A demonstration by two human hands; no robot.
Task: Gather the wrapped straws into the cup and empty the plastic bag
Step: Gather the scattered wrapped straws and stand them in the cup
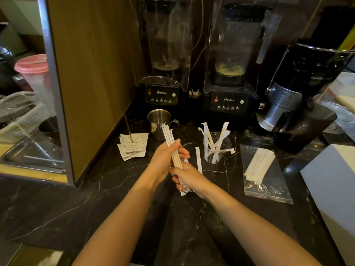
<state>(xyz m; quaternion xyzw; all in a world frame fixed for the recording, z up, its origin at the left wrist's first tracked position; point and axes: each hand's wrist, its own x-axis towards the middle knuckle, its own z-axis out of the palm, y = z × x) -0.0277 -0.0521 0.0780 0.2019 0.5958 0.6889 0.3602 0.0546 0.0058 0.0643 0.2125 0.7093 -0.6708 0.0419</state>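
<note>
From the head camera, you look down on a dark marble counter (96, 198). Both your bare arms reach in from the near edge and meet at the centre.

Your left hand (163, 160) is curled around the middle of a bundle (172, 144) of wrapped straws, fingers pressed over it. The bundle tilts, with its top leaning far and left, toward a steel jug (159, 123). Your right hand (187, 178) is closed around the bundle's near end, just below the left hand; a few wrapper ends stick out beneath it.

One loose straw (198, 160) lies on the counter just right of your hands. Further right stands a clear cup (217, 148) with several wrapped straws leaning in it, fanned out above the rim. Right of the cup, apart from it, a clear plastic bag (269, 181) lies flat with more wrapped straws inside.

Left of the jug, a small stack of paper slips (132, 146) sits on a spike. Two blenders (228, 70) stand along the far wall, and a black machine (299, 89) stands at far right.
</note>
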